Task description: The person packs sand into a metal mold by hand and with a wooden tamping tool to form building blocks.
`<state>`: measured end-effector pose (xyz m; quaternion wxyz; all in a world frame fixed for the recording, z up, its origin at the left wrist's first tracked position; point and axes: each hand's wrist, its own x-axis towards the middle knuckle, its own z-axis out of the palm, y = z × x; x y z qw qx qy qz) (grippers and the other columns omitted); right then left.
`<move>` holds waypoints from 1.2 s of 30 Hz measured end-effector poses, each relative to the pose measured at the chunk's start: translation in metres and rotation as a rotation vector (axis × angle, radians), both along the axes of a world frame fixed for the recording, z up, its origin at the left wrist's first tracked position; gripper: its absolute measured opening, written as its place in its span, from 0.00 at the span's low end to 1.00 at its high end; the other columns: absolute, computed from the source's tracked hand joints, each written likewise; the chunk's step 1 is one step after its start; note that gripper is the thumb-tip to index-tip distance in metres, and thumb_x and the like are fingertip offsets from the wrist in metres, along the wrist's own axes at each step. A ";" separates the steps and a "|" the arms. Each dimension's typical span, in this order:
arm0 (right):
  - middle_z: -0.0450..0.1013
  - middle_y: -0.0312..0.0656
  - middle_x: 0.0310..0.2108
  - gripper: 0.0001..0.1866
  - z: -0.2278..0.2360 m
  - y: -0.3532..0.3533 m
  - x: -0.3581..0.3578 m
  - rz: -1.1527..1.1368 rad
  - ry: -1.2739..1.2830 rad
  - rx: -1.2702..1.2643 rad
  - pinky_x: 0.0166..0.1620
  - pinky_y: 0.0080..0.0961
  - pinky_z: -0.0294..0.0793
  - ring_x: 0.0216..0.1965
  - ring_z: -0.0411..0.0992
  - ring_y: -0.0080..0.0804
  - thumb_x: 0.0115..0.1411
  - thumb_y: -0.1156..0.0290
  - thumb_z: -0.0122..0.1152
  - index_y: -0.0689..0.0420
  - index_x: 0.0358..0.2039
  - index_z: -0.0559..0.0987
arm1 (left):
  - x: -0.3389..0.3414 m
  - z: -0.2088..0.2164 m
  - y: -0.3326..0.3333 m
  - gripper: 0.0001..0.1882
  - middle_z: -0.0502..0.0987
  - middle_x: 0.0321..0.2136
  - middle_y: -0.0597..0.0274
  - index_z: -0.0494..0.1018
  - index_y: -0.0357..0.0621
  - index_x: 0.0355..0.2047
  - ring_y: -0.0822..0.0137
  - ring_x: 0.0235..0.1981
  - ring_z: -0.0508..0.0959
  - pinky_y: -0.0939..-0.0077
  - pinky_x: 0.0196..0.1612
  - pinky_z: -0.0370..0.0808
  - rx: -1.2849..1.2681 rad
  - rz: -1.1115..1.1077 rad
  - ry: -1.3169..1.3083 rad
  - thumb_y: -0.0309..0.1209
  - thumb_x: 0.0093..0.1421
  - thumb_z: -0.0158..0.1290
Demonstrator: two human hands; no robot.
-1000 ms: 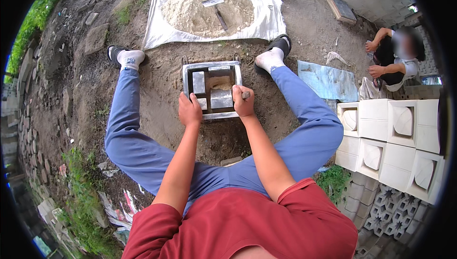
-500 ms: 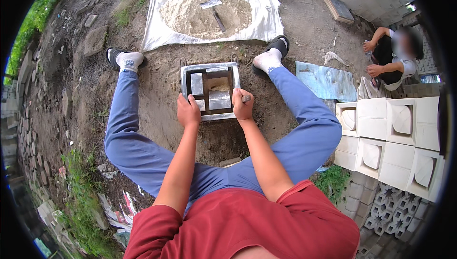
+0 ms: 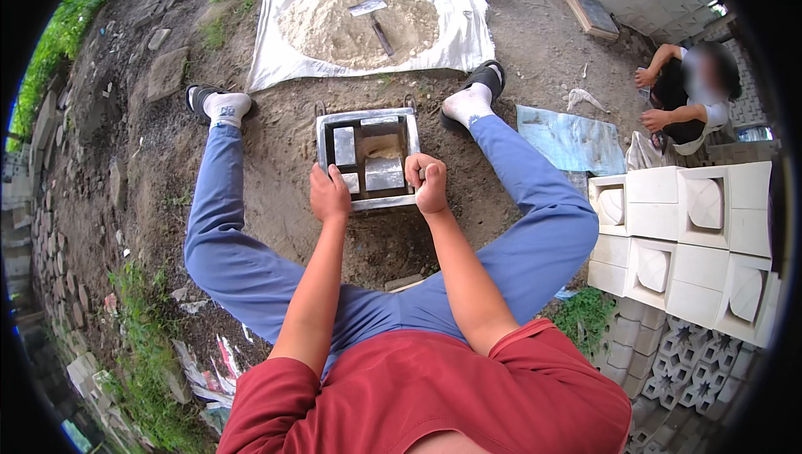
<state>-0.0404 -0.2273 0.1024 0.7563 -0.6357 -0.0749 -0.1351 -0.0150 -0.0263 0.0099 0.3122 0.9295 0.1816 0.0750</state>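
Observation:
A square metal block mould (image 3: 322,147) lies on the soil between my feet. Inside it are several grey metal pieces with gaps between them, and pale sandy material shows in one gap. My left hand (image 3: 331,192) is closed on the mould's near left side, thumb lying along the rim. At the near right side, my right hand (image 3: 428,183) makes a fist against the rim; whatever its fingers hold is hidden.
Beyond my feet, a white sheet (image 3: 263,57) carries a pale sand heap (image 3: 334,32) with a trowel-like hand tool (image 3: 382,36) on it. Cream hollow blocks (image 3: 652,203) stand at right, near a blue sheet (image 3: 568,138). Another person (image 3: 693,95) sits at far right.
My right hand has turned and shifted slightly at the mould's right side; the short rod end that showed beside its fingers is out of sight. My left hand stays put.

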 end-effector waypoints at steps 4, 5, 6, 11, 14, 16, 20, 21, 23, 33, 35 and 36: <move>0.53 0.31 0.16 0.37 -0.001 0.000 0.003 0.014 0.023 -0.017 0.25 0.26 0.48 0.19 0.52 0.21 0.73 0.37 0.40 0.55 0.17 0.58 | 0.000 0.003 0.001 0.30 0.77 0.56 0.41 0.67 0.41 0.63 0.36 0.50 0.79 0.42 0.51 0.75 -0.026 0.007 0.031 0.52 0.75 0.39; 0.53 0.32 0.16 0.36 -0.002 -0.001 0.003 -0.007 0.040 -0.006 0.25 0.26 0.48 0.19 0.52 0.21 0.73 0.39 0.39 0.55 0.16 0.58 | 0.001 0.003 0.000 0.30 0.77 0.56 0.41 0.67 0.41 0.63 0.36 0.50 0.79 0.42 0.51 0.75 -0.026 0.005 0.029 0.52 0.75 0.39; 0.53 0.32 0.16 0.36 -0.001 -0.001 0.005 -0.008 0.039 -0.006 0.25 0.26 0.48 0.19 0.52 0.21 0.73 0.39 0.39 0.55 0.16 0.58 | 0.000 0.003 0.000 0.30 0.77 0.56 0.41 0.67 0.41 0.63 0.36 0.50 0.79 0.42 0.51 0.75 -0.026 0.001 0.028 0.52 0.75 0.39; 0.52 0.31 0.15 0.36 0.032 -0.006 0.012 -0.063 0.060 0.060 0.24 0.27 0.46 0.18 0.51 0.21 0.72 0.39 0.40 0.55 0.15 0.57 | -0.002 -0.001 0.001 0.30 0.77 0.55 0.41 0.67 0.42 0.63 0.34 0.50 0.79 0.41 0.50 0.75 -0.020 -0.004 0.014 0.52 0.75 0.39; 0.51 0.31 0.15 0.38 0.066 -0.005 0.014 -0.040 0.044 0.044 0.25 0.28 0.44 0.18 0.48 0.22 0.69 0.33 0.41 0.54 0.16 0.55 | 0.001 -0.003 0.004 0.29 0.77 0.54 0.41 0.67 0.43 0.63 0.33 0.48 0.79 0.40 0.49 0.75 -0.024 0.012 -0.005 0.52 0.75 0.39; 0.52 0.31 0.14 0.36 0.079 -0.006 0.014 -0.035 -0.039 0.061 0.24 0.27 0.46 0.17 0.51 0.21 0.71 0.38 0.38 0.55 0.15 0.56 | 0.001 -0.004 0.005 0.28 0.78 0.54 0.42 0.67 0.44 0.62 0.33 0.47 0.79 0.39 0.48 0.75 -0.022 0.001 0.013 0.51 0.75 0.39; 0.52 0.32 0.14 0.36 0.054 -0.001 0.015 -0.074 0.008 0.009 0.24 0.27 0.46 0.18 0.51 0.21 0.71 0.38 0.38 0.55 0.15 0.56 | 0.001 -0.001 0.005 0.27 0.78 0.52 0.44 0.67 0.42 0.61 0.36 0.47 0.80 0.41 0.47 0.76 0.009 0.006 0.044 0.50 0.75 0.41; 0.52 0.31 0.15 0.36 0.031 0.000 0.015 -0.092 0.075 0.016 0.24 0.27 0.46 0.18 0.50 0.21 0.71 0.38 0.39 0.55 0.16 0.56 | 0.002 0.001 0.001 0.27 0.78 0.52 0.44 0.67 0.42 0.61 0.36 0.47 0.80 0.40 0.46 0.76 0.005 0.004 0.032 0.50 0.75 0.41; 0.53 0.31 0.15 0.35 -0.009 -0.007 0.014 -0.088 0.093 0.069 0.24 0.26 0.46 0.18 0.51 0.21 0.71 0.39 0.39 0.54 0.16 0.56 | 0.004 0.005 -0.006 0.27 0.77 0.52 0.44 0.67 0.42 0.61 0.36 0.47 0.80 0.40 0.46 0.76 -0.001 -0.004 0.017 0.50 0.75 0.41; 0.52 0.31 0.15 0.37 0.056 0.004 0.019 -0.084 0.069 0.050 0.24 0.27 0.44 0.18 0.49 0.21 0.69 0.35 0.42 0.54 0.16 0.56 | -0.002 -0.001 0.005 0.27 0.77 0.54 0.42 0.67 0.42 0.61 0.34 0.48 0.79 0.40 0.48 0.75 -0.007 0.006 0.001 0.50 0.75 0.40; 0.52 0.31 0.15 0.37 0.066 0.005 0.020 -0.067 0.057 0.065 0.25 0.27 0.45 0.18 0.49 0.21 0.69 0.35 0.42 0.54 0.16 0.56 | 0.000 -0.002 0.008 0.27 0.77 0.53 0.42 0.67 0.42 0.61 0.36 0.47 0.79 0.41 0.47 0.75 0.019 0.014 -0.018 0.50 0.75 0.41; 0.52 0.31 0.15 0.37 0.068 0.005 0.020 -0.055 0.043 0.076 0.25 0.27 0.45 0.18 0.49 0.21 0.69 0.34 0.42 0.54 0.16 0.56 | 0.001 -0.002 0.008 0.27 0.77 0.53 0.42 0.67 0.42 0.61 0.36 0.48 0.79 0.41 0.47 0.75 0.011 0.010 0.008 0.50 0.75 0.41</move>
